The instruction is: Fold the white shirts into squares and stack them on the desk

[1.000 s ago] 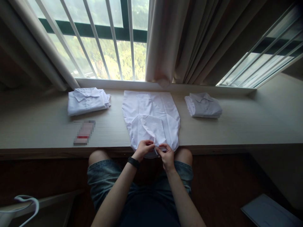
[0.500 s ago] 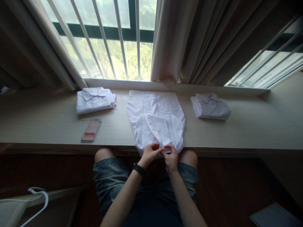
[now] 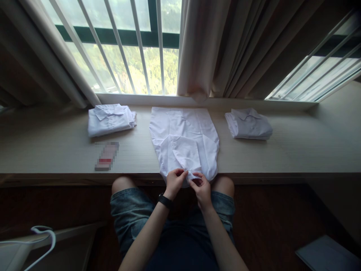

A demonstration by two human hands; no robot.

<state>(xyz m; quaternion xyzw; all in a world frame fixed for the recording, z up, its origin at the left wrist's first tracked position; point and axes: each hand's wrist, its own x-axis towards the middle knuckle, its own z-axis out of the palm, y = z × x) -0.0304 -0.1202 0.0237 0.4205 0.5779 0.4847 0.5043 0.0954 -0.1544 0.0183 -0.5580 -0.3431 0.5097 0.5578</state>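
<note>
A white shirt (image 3: 184, 141) lies spread flat on the pale wooden sill-desk (image 3: 296, 154), its near end hanging over the front edge above my knees. One sleeve is folded across the shirt's lower part. My left hand (image 3: 174, 182), with a black band on its wrist, pinches the cloth at the shirt's near edge. My right hand (image 3: 201, 187) pinches the same edge right beside it, fingertips almost touching the left's.
Two folded white shirts lie on the desk, one at the left (image 3: 110, 119), one at the right (image 3: 248, 124). A blurred small flat object (image 3: 106, 156) lies left of the spread shirt. Curtains (image 3: 225, 49) hang behind. A white hanger (image 3: 39, 241) sits at lower left.
Both hands stay pinched at the shirt's near edge, shifting only slightly. The view has swayed a little sideways.
</note>
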